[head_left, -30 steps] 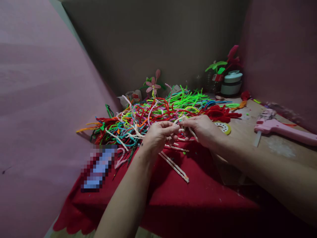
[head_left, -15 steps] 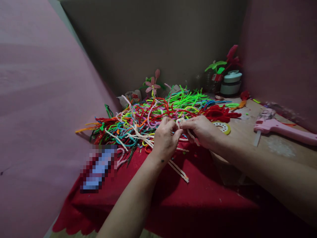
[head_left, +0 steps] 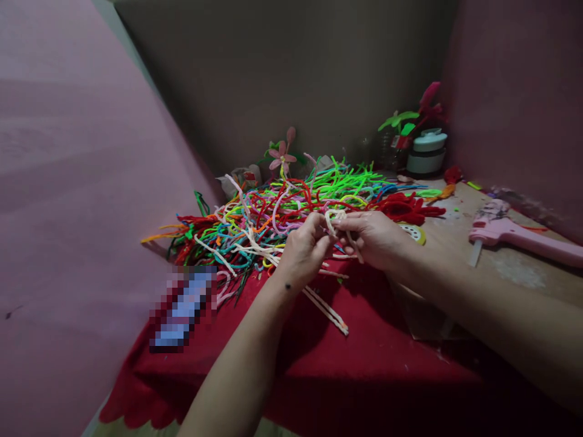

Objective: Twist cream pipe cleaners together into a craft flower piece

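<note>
My left hand (head_left: 304,250) and my right hand (head_left: 374,237) meet over the near edge of a big heap of pipe cleaners (head_left: 282,209) in many colours. Both pinch a cream pipe cleaner (head_left: 334,217) bent into a small loop between the fingertips. Its loose ends hang down below my right hand. More cream pipe cleaners (head_left: 326,309) lie straight on the red cloth (head_left: 346,358) just under my hands.
A pink glue gun (head_left: 519,235) lies on the wooden table at the right. A roll of tape (head_left: 413,231) sits behind my right hand. Red finished flowers (head_left: 407,208), a pink flower (head_left: 282,159) and a lidded jar (head_left: 427,153) stand at the back. Pink walls close both sides.
My left hand has moved right to meet the right hand and turned its fingers up. The cream loop has risen a little between the fingertips.
</note>
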The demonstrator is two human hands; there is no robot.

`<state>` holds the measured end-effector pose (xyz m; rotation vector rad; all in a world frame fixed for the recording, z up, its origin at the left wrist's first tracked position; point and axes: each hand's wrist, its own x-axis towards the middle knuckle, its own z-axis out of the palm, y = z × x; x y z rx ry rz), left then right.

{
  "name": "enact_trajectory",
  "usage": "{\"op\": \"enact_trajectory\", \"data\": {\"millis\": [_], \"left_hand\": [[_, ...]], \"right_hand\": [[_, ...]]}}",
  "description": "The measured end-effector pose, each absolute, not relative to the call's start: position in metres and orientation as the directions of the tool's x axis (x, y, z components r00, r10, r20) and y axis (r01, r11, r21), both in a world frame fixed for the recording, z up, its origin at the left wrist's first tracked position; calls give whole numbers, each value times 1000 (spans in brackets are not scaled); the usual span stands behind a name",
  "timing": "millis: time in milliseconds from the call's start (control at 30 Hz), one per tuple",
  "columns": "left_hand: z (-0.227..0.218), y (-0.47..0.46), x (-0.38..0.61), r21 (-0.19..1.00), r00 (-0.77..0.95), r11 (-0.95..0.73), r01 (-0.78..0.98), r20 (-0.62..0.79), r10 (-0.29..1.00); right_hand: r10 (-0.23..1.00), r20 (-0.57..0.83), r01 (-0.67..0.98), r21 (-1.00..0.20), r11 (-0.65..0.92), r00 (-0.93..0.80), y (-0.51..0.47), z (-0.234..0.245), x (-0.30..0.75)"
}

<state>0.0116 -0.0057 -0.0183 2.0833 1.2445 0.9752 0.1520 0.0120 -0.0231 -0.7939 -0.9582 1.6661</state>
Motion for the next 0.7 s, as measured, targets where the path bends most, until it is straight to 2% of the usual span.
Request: {"op": "enact_trajectory", "data": {"millis": [133,233,400,600,700], "left_hand": [[-16,-6,11,796,329,-383,469,245,912],[-16,-6,11,837,305,-296,461,164,938],[-12,-5,8,884,411,-179,432,-17,911],[-6,0,-5,877,475,-224,425,-5,880],[-5,-1,-3,947,504,-156,281,-7,864]], "right_hand": [[941,-145,-457,-844,-279,-306,14,-23,153],[944,-123,-480,-837,-265,-305,15,-24,155],[947,-97,-518,-817,-252,-307,16,-22,156],[944,-96,-556,-788,-266,-316,14,-22,154],[954,-34,-541,-817,-199,-299,14,-24,152]]}}
